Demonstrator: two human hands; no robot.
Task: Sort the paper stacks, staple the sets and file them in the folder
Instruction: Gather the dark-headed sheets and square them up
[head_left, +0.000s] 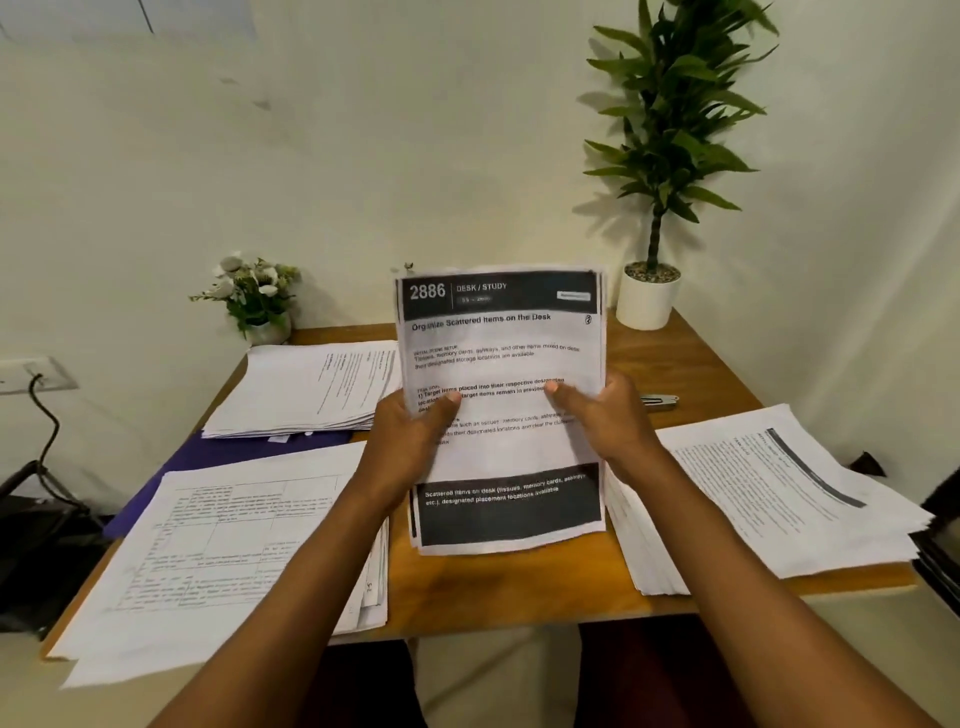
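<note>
I hold a set of printed sheets (498, 358) upright over the middle of the wooden desk (691, 364); its top page reads "2886 DESK / STUDY". My left hand (410, 441) grips the set's left edge, thumb on the front. My right hand (602, 415) grips the right edge the same way. A paper stack (306, 387) lies at the back left, another with tables (223, 551) at the front left, a third (769, 493) at the right. A purple folder (218, 452) lies under the left stacks. A metal stapler (660, 401) peeks out behind my right hand.
A small white flower pot (257, 301) stands at the desk's back left corner and a tall green plant in a white pot (649, 296) at the back right. A black cable (49, 426) hangs from a wall socket on the left. A dark chair part (940, 545) sits at the right edge.
</note>
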